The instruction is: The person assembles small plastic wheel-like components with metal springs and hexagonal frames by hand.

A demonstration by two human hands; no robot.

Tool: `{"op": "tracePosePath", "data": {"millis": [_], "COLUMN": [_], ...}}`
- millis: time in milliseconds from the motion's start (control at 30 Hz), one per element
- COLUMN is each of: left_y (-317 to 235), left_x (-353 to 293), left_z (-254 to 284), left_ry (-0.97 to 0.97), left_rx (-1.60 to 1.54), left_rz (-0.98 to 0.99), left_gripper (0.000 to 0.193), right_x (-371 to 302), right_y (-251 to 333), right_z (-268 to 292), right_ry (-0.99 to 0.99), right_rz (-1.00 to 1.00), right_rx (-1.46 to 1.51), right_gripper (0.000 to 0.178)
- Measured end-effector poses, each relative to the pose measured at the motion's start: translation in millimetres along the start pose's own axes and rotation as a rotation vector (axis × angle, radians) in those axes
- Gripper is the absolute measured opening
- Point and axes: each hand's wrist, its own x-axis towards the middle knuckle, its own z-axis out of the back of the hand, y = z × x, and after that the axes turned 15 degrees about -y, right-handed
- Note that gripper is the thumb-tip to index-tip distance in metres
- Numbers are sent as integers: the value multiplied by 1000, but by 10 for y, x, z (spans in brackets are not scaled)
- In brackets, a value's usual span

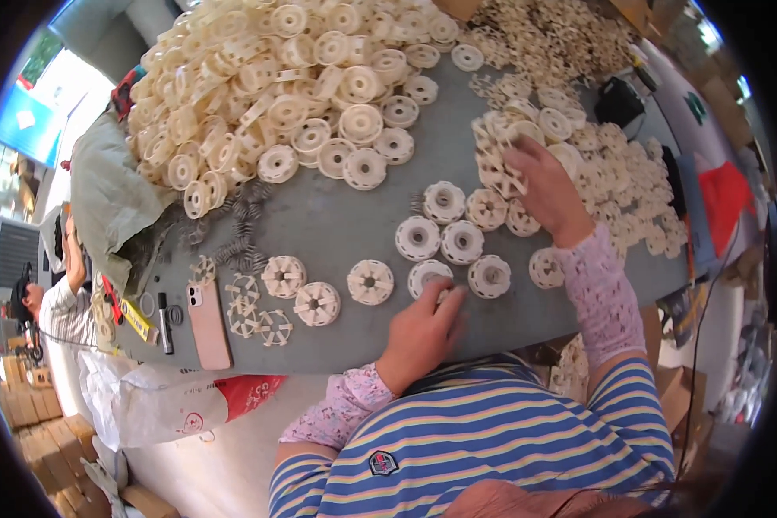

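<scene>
Cream plastic wheels are spread over a grey table [354, 224] before you. Your left hand [421, 335], close to the near edge, bends its fingers over the near side of a flanged wheel [425, 274]; whether they clamp it, I cannot tell. Your right hand [544, 183], blurred, reaches farther right, fingers at a cluster of spoked pieces [492, 154]; its grip cannot be told either.

To work well, keep the wheel flat, bring one spoked piece at a time, and avoid knocking the wheel trio [418, 238] just beyond your left fingers.

Your open room is the bare grey surface left of that trio, below the far heap of wheels [259, 104]. Small parts [626, 190] crowd the right; a pink phone [208, 326] lies by the near-left edge.
</scene>
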Motion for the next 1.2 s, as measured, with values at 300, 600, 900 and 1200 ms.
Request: {"op": "tracePosePath", "data": {"millis": [300,600,900,1200], "left_y": [83,-232,-68,-32], "left_x": [261,369,-80,-72], "left_z": [-80,-638,96,108], "left_ry": [-130,202,187,145], "left_rx": [281,84,125,27], "left_rz": [28,0,78,103], "left_gripper": [38,70,67,71], "right_x": [-1478,-1499,-1190,-1155], "right_y": [-657,-915,-659,-517], "right_z": [1107,946,711,876], "right_ry": [-41,-47,217,-214], "right_rz": [195,352,379,792], "right_rx": [-40,-122,-547,-559], "right_gripper": [41,18,27,40]}}
